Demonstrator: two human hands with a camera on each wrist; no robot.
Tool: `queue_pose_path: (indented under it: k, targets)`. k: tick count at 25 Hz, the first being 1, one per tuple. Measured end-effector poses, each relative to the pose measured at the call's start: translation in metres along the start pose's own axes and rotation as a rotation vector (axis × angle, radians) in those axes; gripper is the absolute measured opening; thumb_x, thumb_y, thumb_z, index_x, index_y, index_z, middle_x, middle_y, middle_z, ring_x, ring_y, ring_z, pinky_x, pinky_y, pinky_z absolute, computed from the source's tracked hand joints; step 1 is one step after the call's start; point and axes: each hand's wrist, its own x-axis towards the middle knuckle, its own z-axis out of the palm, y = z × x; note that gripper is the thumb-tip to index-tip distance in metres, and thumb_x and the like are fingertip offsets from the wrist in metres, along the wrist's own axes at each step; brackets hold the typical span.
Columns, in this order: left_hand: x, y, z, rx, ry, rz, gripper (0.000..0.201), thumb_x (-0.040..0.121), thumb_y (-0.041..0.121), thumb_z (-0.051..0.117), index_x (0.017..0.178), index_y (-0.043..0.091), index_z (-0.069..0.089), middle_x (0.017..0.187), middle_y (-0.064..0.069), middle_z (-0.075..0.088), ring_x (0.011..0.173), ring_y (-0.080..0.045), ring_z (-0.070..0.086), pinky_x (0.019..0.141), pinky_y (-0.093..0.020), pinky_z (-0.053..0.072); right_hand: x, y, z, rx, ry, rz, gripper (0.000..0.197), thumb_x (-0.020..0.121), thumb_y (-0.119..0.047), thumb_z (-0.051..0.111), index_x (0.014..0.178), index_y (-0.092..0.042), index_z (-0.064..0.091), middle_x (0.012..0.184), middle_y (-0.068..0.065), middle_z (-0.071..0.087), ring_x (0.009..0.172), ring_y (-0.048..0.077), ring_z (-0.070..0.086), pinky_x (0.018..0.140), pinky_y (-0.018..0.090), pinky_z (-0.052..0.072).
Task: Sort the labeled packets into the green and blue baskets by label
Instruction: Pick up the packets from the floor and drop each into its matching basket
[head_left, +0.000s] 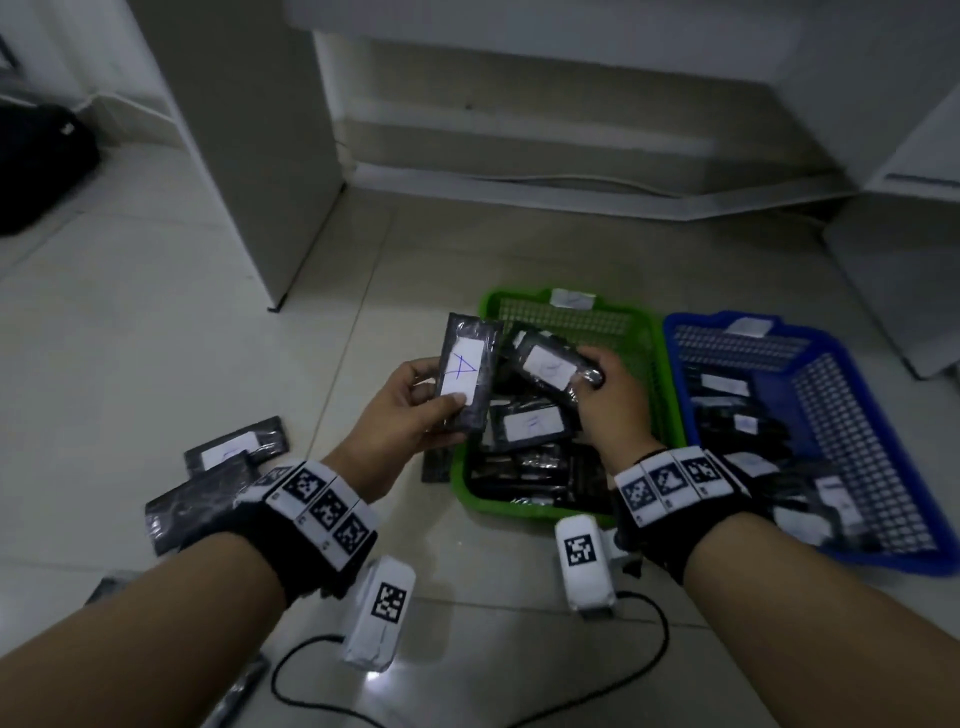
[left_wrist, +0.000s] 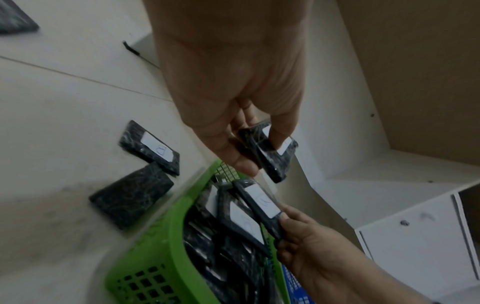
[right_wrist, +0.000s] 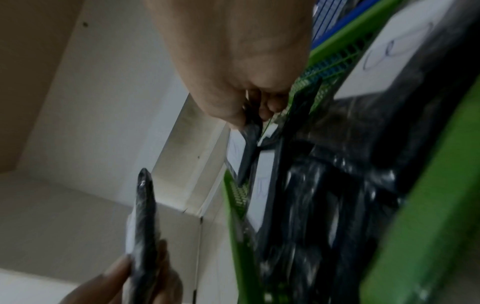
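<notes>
Packets in both hands: my left hand (head_left: 402, 410) grips one marked A (head_left: 466, 371); my right hand (head_left: 610, 397) pinches another packet (head_left: 550, 364) over the green basket (head_left: 470, 467).

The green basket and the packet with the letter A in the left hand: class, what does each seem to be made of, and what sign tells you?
Green basket: looks like moulded plastic, matt, with a grid of holes in its walls.
Packet held by the left hand: dark contents under what seems a clear shiny film, which wrinkles and glints; its white label looks like paper, with an inked A.
</notes>
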Motion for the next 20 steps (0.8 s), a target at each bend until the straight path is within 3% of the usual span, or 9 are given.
queue_pose_path:
  k: [2,4,7,9,10,12,14,17,20]
  targets:
    - [0.012,0.001,0.020,0.021,-0.028,-0.026,0.043,0.087,0.000,0.059,0.126,0.011,0.044,0.107,-0.014,0.065,0.076,-0.021,0.068,0.063,-0.030,0.058,0.024,0.018,-0.012,-0.026,-0.133,0.045,0.036,0.092,-0.008,0.052,0.124,-0.024,0.059,0.124,0.005,0.062,0.106,0.023,0.059,0.091,0.036,0.051]
    - [0.023,0.005,0.036,0.081,-0.058,-0.052,0.044,0.087,-0.002,0.058,0.127,0.009,0.041,0.105,-0.016,0.065,0.079,-0.026,0.068,0.064,-0.032,0.060,0.036,0.028,-0.021,0.008,-0.179,0.046,0.037,0.091,-0.005,0.054,0.124,-0.020,0.061,0.121,0.004,0.064,0.107,0.025,0.061,0.095,0.040,0.051]
    - [0.039,0.017,0.066,0.185,-0.087,-0.092,0.044,0.088,-0.003,0.056,0.126,0.011,0.041,0.100,-0.017,0.064,0.079,-0.028,0.067,0.069,-0.035,0.060,0.048,0.028,-0.055,0.042,-0.153,0.124,0.029,0.093,-0.008,0.054,0.120,-0.010,0.064,0.103,0.011,0.066,0.085,0.025,0.063,0.086,0.042,0.055]
    - [0.050,0.026,0.089,0.227,-0.129,-0.114,0.042,0.088,-0.003,0.055,0.125,0.013,0.042,0.095,-0.014,0.064,0.076,-0.026,0.065,0.066,-0.032,0.059,0.058,0.017,-0.086,0.047,-0.176,0.210,0.027,0.097,-0.017,0.050,0.115,-0.001,0.063,0.096,0.015,0.065,0.079,0.027,0.062,0.082,0.043,0.056]
    - [0.056,0.031,0.102,0.251,-0.163,-0.125,0.041,0.088,-0.003,0.054,0.125,0.014,0.044,0.093,-0.012,0.064,0.075,-0.025,0.065,0.064,-0.031,0.059,0.061,0.010,-0.102,0.080,-0.209,0.241,0.032,0.098,-0.025,0.048,0.113,0.001,0.061,0.092,0.015,0.064,0.074,0.027,0.061,0.074,0.042,0.057]
    - [0.068,0.039,0.138,0.303,-0.248,-0.135,0.041,0.089,-0.002,0.052,0.125,0.016,0.048,0.092,-0.009,0.064,0.074,-0.021,0.063,0.065,-0.030,0.057,0.060,0.000,-0.137,0.172,-0.299,0.259,0.038,0.098,-0.037,0.046,0.110,-0.003,0.057,0.084,0.013,0.063,0.063,0.021,0.057,0.057,0.032,0.050]
    - [0.078,0.039,0.176,0.338,-0.321,-0.117,0.041,0.090,-0.002,0.050,0.126,0.018,0.050,0.089,-0.008,0.064,0.073,-0.018,0.062,0.067,-0.030,0.055,0.057,0.002,-0.166,0.247,-0.369,0.243,0.033,0.097,-0.033,0.050,0.111,-0.004,0.057,0.079,0.010,0.062,0.059,0.017,0.055,0.055,0.030,0.046]
    - [0.089,0.017,0.230,0.326,-0.324,-0.096,0.045,0.089,0.002,0.055,0.132,0.013,0.048,0.096,-0.014,0.064,0.077,-0.020,0.062,0.079,-0.040,0.057,0.054,0.029,-0.192,0.439,-0.252,0.308,0.017,0.097,-0.013,0.048,0.107,-0.001,0.055,0.069,0.008,0.059,0.054,0.015,0.057,0.051,0.026,0.051]
    - [0.092,-0.021,0.263,0.527,-0.192,0.012,0.055,0.086,0.013,0.065,0.135,0.016,0.042,0.110,-0.012,0.058,0.091,-0.024,0.062,0.089,-0.042,0.053,0.062,0.071,-0.203,0.651,-0.069,0.479,0.014,0.097,-0.010,0.046,0.091,-0.001,0.056,0.056,0.007,0.061,0.050,0.016,0.059,0.049,0.026,0.053]
